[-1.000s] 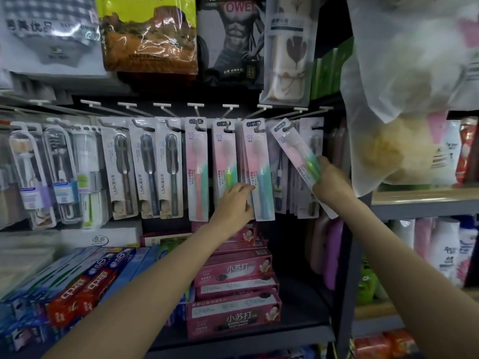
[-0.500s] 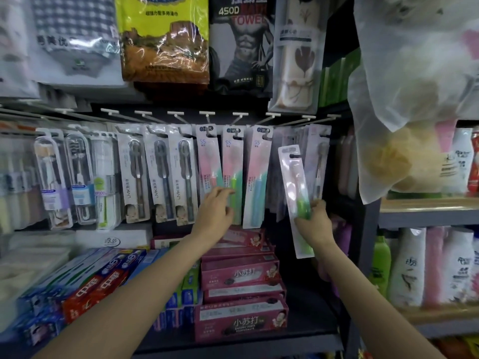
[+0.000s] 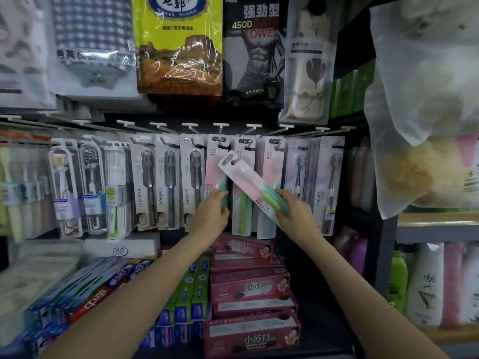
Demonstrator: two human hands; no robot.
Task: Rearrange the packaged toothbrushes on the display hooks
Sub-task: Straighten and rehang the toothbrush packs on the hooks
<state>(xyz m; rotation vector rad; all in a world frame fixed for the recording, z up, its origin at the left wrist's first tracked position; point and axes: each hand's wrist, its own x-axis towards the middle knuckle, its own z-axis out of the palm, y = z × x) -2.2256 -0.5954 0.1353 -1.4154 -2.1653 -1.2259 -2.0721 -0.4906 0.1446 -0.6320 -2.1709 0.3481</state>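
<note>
Your right hand (image 3: 294,212) grips the lower end of a loose pink-and-green carded toothbrush pack (image 3: 250,186), tilted with its top toward the upper left, in front of the hanging row. Your left hand (image 3: 212,213) pinches the bottom of a pink hanging toothbrush pack (image 3: 216,167) on its white display hook (image 3: 220,128).

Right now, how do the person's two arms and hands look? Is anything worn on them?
Both forearms are bare up to the bottom edge of the picture: no sleeve shows. The left hand and the right hand wear no gloves, and I see no watch, bracelet or ring. Whether nails are painted cannot be told.
</note>
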